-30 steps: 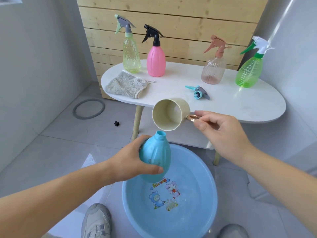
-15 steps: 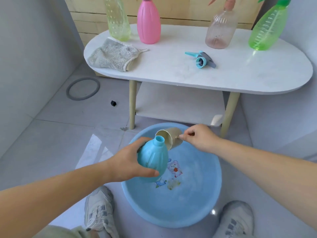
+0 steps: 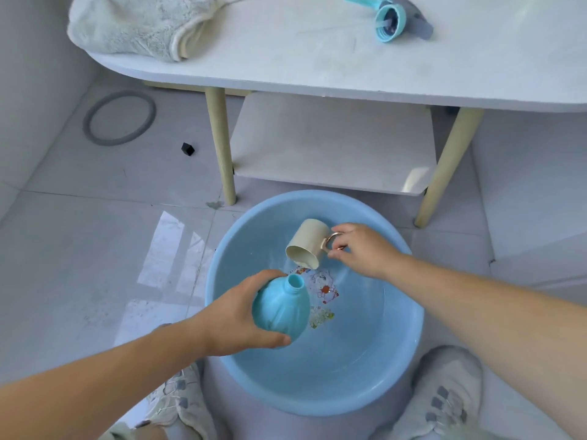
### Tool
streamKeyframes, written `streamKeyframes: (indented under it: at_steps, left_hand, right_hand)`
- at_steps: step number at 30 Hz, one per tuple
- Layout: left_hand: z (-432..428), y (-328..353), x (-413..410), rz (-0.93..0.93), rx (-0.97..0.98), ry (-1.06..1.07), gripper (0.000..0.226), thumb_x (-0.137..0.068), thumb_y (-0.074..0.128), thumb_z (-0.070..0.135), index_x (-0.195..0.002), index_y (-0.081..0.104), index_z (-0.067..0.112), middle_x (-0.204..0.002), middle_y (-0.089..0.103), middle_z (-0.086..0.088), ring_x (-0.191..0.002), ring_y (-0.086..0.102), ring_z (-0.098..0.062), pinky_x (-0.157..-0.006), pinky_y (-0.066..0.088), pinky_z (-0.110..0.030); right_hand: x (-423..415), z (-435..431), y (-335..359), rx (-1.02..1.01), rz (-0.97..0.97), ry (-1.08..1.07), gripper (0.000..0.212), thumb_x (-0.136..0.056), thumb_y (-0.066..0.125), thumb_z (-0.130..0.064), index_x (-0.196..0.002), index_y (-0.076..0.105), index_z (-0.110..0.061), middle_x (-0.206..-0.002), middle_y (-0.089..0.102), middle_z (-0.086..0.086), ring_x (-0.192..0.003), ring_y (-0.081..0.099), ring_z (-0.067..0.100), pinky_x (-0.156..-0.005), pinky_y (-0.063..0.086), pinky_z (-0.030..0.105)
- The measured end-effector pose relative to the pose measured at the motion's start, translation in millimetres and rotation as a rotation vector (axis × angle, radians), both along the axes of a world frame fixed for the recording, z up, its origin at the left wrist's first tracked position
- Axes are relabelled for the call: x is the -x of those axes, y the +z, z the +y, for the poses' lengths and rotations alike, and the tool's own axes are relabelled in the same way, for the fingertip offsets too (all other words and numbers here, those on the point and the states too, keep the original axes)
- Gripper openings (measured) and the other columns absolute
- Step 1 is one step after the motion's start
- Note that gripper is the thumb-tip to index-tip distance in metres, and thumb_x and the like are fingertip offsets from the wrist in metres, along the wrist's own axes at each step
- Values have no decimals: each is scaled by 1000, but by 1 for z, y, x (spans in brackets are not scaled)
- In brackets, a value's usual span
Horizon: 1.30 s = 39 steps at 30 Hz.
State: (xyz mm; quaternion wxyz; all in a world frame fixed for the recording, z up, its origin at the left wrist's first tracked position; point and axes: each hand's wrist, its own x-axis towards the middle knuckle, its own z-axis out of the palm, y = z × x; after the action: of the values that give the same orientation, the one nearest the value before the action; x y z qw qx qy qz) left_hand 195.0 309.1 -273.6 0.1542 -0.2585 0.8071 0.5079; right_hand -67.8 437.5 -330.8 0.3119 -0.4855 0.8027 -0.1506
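My left hand (image 3: 236, 315) grips a blue open-necked spray bottle (image 3: 281, 308) and holds it tilted over the near left part of a blue basin (image 3: 403, 360) on the floor. My right hand (image 3: 362, 249) pinches the metallic handle of a beige cup (image 3: 306, 247). The cup is tipped down inside the basin, its mouth facing the bottle's neck from a short distance. Shallow water and a cartoon print show at the basin's bottom.
A white oval table (image 3: 317, 58) on pale wooden legs stands just behind the basin, with a lower shelf (image 3: 333, 144). On top lie a grey cloth (image 3: 136, 23) and a blue spray head (image 3: 389, 17). A grey ring (image 3: 119, 117) and a small black cube (image 3: 187, 149) lie on the floor. My shoes flank the basin.
My view has dropped toward the floor. My right hand has lowered the cup from above the bottle's neck down into the basin. My left hand keeps its hold on the bottle.
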Motion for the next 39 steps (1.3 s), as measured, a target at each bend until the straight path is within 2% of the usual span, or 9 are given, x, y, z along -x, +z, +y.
streamKeyframes:
  at_steps: [7,25,27,29,30,32,34,36,39]
  left_hand:
    - [-10,-15,-5,-19,-6,45,84,-61,93,45,-131,47,54,-122,61,25,-114,63,-1,-96,58,-33]
    - [-12,-16,-5,8,-16,93,86,-60,93,45,-131,46,56,-120,60,29,-113,64,0,-97,58,-34]
    - [-13,-14,-6,13,-18,100,85,-60,93,45,-129,46,58,-118,60,30,-111,64,0,-96,58,-34]
    - [-14,-11,-7,28,-11,101,84,-61,93,44,-128,46,58,-116,60,32,-111,64,1,-96,58,-34]
    - [-14,-9,-7,34,-10,104,84,-61,94,43,-128,46,58,-116,60,32,-111,64,1,-96,58,-34]
    - [-14,-4,-8,42,-14,119,84,-61,94,42,-130,47,55,-117,62,30,-112,64,0,-96,58,-35]
    - [-14,3,-10,56,-9,127,85,-61,94,40,-132,49,50,-119,63,25,-114,64,-2,-98,57,-36]
    - [-15,10,-11,73,-2,121,84,-63,95,39,-133,49,50,-121,63,24,-114,63,-2,-98,57,-36]
    - [-17,25,-11,90,17,105,83,-66,96,33,-132,48,51,-118,62,30,-112,63,3,-98,57,-31]
  right_hand:
    - [9,-2,-30,-61,124,141,24,-96,62,-30,-100,76,-10,-152,45,1,-128,46,32,-107,31,29]
    - [-4,5,-47,-141,256,252,30,-100,54,-34,-96,75,-12,-154,37,-3,-108,49,27,-97,42,32]
    - [-11,2,-45,-154,182,176,30,-100,54,-32,-91,74,-11,-148,44,-2,-109,52,29,-93,43,33]
    - [-18,-3,-37,-120,-17,-17,33,-98,58,-27,-73,66,-7,-128,58,2,-105,58,27,-88,46,34]
    - [-20,-6,-33,-101,-125,-122,37,-97,59,-27,-65,60,-9,-107,64,3,-92,59,24,-81,47,34]
    - [-21,-10,-21,-102,-288,-271,42,-97,61,-31,-62,54,-9,-73,52,5,-65,48,20,-64,40,31]
    - [-20,-8,-11,-127,-417,-378,38,-97,61,-34,-73,62,-4,-73,57,4,-66,58,17,-67,46,27]
    - [-17,-4,-3,-116,-584,-481,27,-96,63,-34,-84,68,-10,-87,66,2,-82,71,19,-89,56,33]
    - [-14,-1,20,-41,-759,-552,22,-97,63,-27,-91,68,-6,-96,63,8,-88,69,26,-98,55,41]
